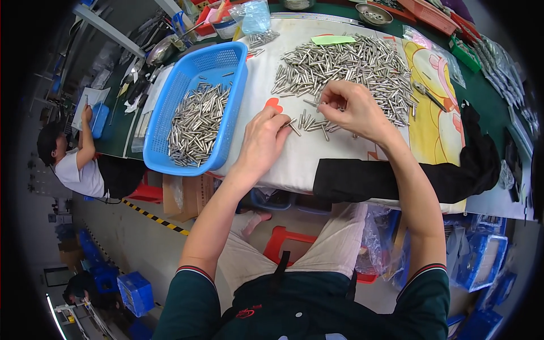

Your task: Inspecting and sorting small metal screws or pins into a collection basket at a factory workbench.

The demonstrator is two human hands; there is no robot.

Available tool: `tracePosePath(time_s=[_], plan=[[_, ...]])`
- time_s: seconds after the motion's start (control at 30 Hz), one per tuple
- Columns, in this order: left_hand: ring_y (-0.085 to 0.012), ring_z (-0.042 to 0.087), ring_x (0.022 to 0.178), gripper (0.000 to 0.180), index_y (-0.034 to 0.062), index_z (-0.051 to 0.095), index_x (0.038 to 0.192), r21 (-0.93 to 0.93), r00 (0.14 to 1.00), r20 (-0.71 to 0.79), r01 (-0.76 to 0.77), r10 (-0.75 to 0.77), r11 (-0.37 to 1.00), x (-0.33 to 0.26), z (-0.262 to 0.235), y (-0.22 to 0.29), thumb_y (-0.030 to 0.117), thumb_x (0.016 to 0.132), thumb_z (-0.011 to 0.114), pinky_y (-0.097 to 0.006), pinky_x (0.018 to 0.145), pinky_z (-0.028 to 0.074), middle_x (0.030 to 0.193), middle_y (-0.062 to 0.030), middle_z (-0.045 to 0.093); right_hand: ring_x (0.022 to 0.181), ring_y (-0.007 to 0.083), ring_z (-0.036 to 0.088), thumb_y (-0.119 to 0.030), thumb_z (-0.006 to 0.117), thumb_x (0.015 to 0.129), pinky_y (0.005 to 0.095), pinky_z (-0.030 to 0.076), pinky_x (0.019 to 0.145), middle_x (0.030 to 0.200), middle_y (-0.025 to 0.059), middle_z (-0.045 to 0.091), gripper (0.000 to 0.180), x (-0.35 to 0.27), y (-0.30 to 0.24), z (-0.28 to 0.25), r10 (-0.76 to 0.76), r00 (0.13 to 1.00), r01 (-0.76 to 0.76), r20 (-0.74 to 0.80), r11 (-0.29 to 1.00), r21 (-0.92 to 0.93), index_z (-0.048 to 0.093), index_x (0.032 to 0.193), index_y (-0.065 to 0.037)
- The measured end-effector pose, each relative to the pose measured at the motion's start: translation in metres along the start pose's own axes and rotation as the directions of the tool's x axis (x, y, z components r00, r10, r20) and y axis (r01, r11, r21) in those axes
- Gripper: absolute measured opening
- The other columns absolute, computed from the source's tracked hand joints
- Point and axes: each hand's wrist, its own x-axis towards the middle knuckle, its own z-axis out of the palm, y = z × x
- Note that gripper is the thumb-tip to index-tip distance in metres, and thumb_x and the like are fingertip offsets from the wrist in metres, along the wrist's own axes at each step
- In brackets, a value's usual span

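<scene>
A large pile of small shiny metal pins (345, 65) is spread over the white printed table cover, with a few loose pins (310, 121) between my hands. My right hand (356, 110) is closed at the near edge of the pile, pinching one metal pin (310, 103) between thumb and fingertips; its tip points left. To the left, my left hand (262, 137) rests low over the cover with curled fingers. A metal pin (294, 128) juts out at its fingertips. Beside it stands a blue plastic basket (237, 107), holding many similar pins (198, 124).
A light green slip (333, 39) lies on the pile's far side. Pliers (429, 95) lie to its right, and a black cloth (391, 180) along the front edge. A metal bowl (374, 15) stands at the back. Another person (79, 153) works at the far left.
</scene>
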Motion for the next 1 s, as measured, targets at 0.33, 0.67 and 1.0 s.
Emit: tracePosePath(time_s=[0.33,0.67,1.0], plan=[[-0.0318,0.056,0.081,0.017,0.0003,0.061,0.090,0.006,1.000,0.025,0.002,-0.002,1.000,-0.001,-0.005,0.009,-0.002,0.074,0.057,-0.040,0.070,0.045,0.085,-0.0137,0.056,0.067,0.0202,0.057,-0.003,0.061,0.071,0.0305,0.047,0.065,0.071,0.0081,0.060,0.013,-0.004,0.006,0.015,-0.113,0.994,0.112,-0.004,0.990,-0.089,0.061,0.083,0.001],[-0.0277,0.057,0.086,0.021,-0.0007,0.061,0.094,0.175,0.970,0.068,-0.243,0.235,0.954,-0.008,-0.016,0.003,-0.002,0.072,0.061,-0.036,0.076,0.046,0.094,-0.0107,0.058,0.078,0.0284,0.057,-0.008,0.059,0.071,0.0377,0.045,0.071,0.073,0.0121,0.058,0.008,-0.008,-0.002,-0.004,-0.114,0.982,0.160,0.150,0.926,-0.342,0.059,0.074,-0.001],[-0.0255,0.056,0.078,0.018,0.0011,0.060,0.086,0.169,0.936,0.045,-0.353,0.350,0.920,-0.004,-0.005,0.006,0.002,0.069,0.065,-0.034,0.069,0.046,0.087,-0.0080,0.057,0.068,0.0303,0.059,-0.012,0.060,0.067,0.0405,0.047,0.062,0.066,0.0146,0.059,0.010,-0.019,-0.012,0.025,0.004,0.994,0.049,0.110,0.879,-0.475,0.059,0.065,-0.002]])
